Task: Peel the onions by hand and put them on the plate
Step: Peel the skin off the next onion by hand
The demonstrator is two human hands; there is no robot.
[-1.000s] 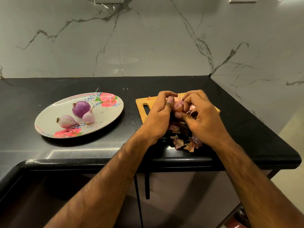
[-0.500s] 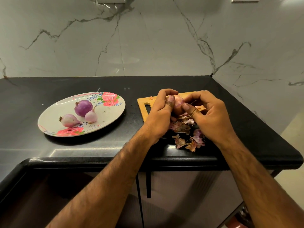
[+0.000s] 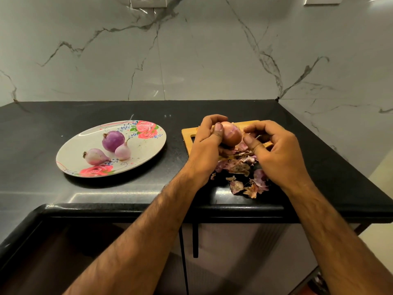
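Three peeled onions (image 3: 112,141) lie on the plate (image 3: 70,154), far left. A fourth onion (image 3: 231,135), half-skinned, is gripped in the left hand (image 3: 207,145) over the board (image 3: 187,133), still to finish. The right hand (image 3: 280,154), fingers curled, has pulled off it since a second ago; whether it holds anything, I cannot tell.

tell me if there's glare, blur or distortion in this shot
Head view: dim, warm light; a soft glare patch on the wall and a sheen along the counter near edge; the wide lens bows the counter's edges; the plate throws a shadow toward the camera; the onion looks sharp.
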